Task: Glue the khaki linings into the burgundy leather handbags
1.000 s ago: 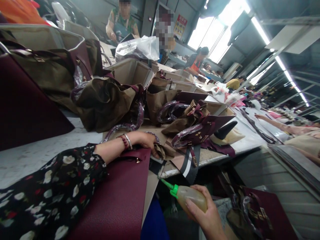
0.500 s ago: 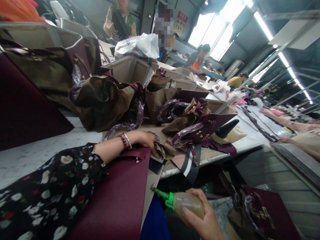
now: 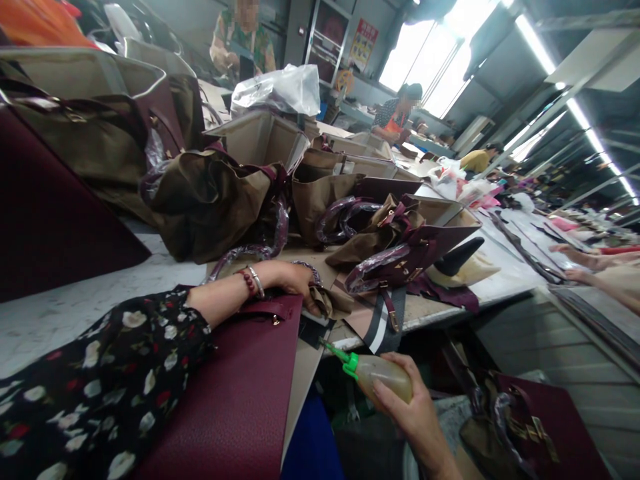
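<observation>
On a clock face centred on the view, a long white worktable (image 3: 30, 327) runs from nine to three o'clock. A large, stiff maroon panel of grained, leather-like material (image 3: 235, 400) fills seven o'clock. A slouching dark olive fabric bag with maroon trim (image 3: 210, 207) sits on the worktable at nine, and a smaller, boxy maroon handbag with plastic-wrapped handles (image 3: 425, 257) at three. Just below the centre, the left hand (image 3: 300, 287) rests on a crumpled fold of olive cloth (image 3: 333, 303) by the panel's far edge; its fingertips are partly hidden, so I cannot tell whether they pinch or press. At five o'clock, the right hand (image 3: 410, 400) wraps fingers and thumb around a translucent, yellowish-brown, rounded plastic bottle (image 3: 380, 377). Its slim green nozzle (image 3: 336, 349) points toward ten, just beside a small, flat, dark piece (image 3: 311, 332). A silver-coloured bangle (image 3: 257, 281) circles the left wrist.
</observation>
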Demonstrator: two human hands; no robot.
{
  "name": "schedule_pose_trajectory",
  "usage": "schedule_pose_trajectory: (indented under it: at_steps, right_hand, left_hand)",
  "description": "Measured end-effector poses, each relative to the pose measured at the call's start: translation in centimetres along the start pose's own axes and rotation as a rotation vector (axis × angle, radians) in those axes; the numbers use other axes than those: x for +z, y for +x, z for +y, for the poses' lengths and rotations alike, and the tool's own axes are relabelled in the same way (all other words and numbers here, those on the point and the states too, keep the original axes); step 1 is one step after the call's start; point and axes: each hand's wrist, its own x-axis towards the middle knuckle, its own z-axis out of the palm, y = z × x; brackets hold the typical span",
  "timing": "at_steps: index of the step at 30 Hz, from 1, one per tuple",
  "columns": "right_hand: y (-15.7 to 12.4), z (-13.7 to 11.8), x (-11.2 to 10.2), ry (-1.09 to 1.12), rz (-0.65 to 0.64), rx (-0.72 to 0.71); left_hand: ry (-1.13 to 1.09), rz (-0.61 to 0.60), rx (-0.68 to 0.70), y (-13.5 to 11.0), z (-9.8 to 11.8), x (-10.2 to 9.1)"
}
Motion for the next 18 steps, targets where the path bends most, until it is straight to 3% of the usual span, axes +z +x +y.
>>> schedule_pose_trajectory:
  at_steps: [18]
  right_hand:
    - [-2.5, -1.8, 0.7, 0.043, -0.176, 0.071]
  left_hand:
    - [-0.043, -0.043, 0.032, 0.3, -0.3, -0.1]
